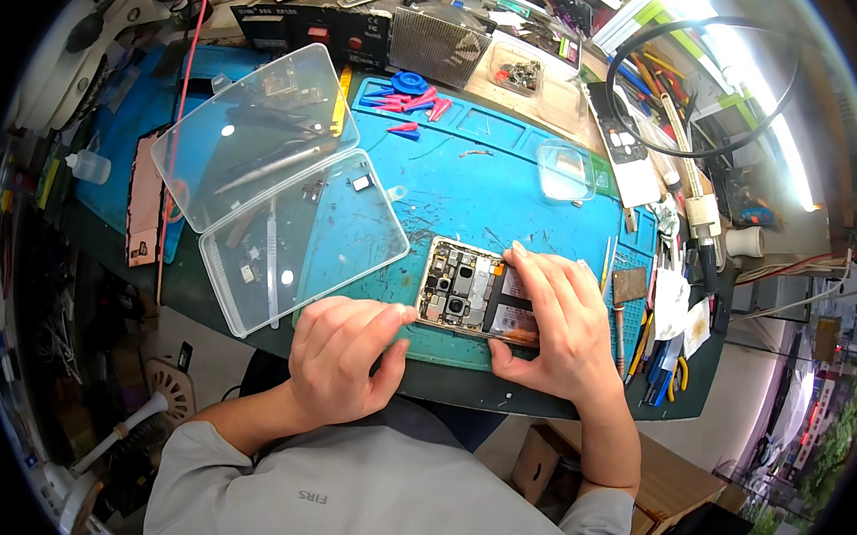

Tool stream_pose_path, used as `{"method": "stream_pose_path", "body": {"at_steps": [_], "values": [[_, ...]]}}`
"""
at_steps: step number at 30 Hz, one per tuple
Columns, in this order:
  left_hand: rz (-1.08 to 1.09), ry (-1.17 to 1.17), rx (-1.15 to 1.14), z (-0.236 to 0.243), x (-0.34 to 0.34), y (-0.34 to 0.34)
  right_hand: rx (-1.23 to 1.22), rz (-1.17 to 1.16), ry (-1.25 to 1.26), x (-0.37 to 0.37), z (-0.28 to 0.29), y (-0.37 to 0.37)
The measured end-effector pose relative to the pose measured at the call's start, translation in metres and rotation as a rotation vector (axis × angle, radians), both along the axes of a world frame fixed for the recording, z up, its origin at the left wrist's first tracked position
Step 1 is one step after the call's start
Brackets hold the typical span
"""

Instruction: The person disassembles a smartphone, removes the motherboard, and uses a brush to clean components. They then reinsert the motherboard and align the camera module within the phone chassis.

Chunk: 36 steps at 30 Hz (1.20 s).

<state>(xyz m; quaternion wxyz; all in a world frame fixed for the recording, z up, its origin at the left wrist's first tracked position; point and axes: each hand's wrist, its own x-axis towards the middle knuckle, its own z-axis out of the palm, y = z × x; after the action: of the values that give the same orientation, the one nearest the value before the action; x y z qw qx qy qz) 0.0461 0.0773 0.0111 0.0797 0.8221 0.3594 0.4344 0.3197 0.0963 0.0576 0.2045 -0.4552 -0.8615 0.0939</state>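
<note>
An opened smartphone point(464, 290) lies on the blue work mat near its front edge, its circuit board, camera lenses and dark battery exposed. My right hand point(557, 324) is shut around the battery end, thumb at the near edge and fingers at the far edge. At the opposite end, my left hand point(346, 354) reaches its index fingertip to the phone's left edge. Its fingers are bent, the thumb stands apart from them, and nothing shows between. Left of the phone sits an open clear plastic case point(302, 250) with small parts and a thin metal tool inside.
Red and blue pointed pieces point(420, 103) lie at the mat's far side. A small clear tub point(566, 170) stands at the right back. A brush point(629, 286), pliers point(681, 375) and other tools line the right edge. A black cable loop point(621, 59) hangs at upper right.
</note>
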Motion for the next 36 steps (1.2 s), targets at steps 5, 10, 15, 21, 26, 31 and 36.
{"method": "stream_pose_path", "body": {"at_steps": [5, 10, 15, 21, 26, 31, 36], "values": [[-0.079, -0.118, 0.116, -0.007, 0.000, 0.001, -0.009, -0.007, 0.003, 0.000, 0.000, 0.000], [-0.254, -0.200, 0.273, -0.015, -0.007, 0.001, 0.003, -0.007, 0.002, 0.000, -0.001, 0.000], [-0.298, -0.229, 0.275, -0.015, -0.008, 0.000, 0.015, 0.001, 0.010, -0.001, -0.001, 0.001], [-0.259, -0.202, 0.283, -0.015, -0.006, -0.001, 0.021, 0.003, 0.006, -0.001, -0.001, 0.001], [-0.236, -0.197, 0.300, -0.016, -0.005, -0.001, 0.015, -0.004, 0.010, -0.002, -0.001, 0.000], [-0.221, -0.180, 0.297, -0.015, -0.004, -0.002, 0.020, 0.000, 0.016, -0.001, -0.001, 0.001], [-0.214, -0.166, 0.299, -0.015, -0.005, -0.001, 0.013, -0.004, 0.012, -0.002, 0.000, 0.000]]}}
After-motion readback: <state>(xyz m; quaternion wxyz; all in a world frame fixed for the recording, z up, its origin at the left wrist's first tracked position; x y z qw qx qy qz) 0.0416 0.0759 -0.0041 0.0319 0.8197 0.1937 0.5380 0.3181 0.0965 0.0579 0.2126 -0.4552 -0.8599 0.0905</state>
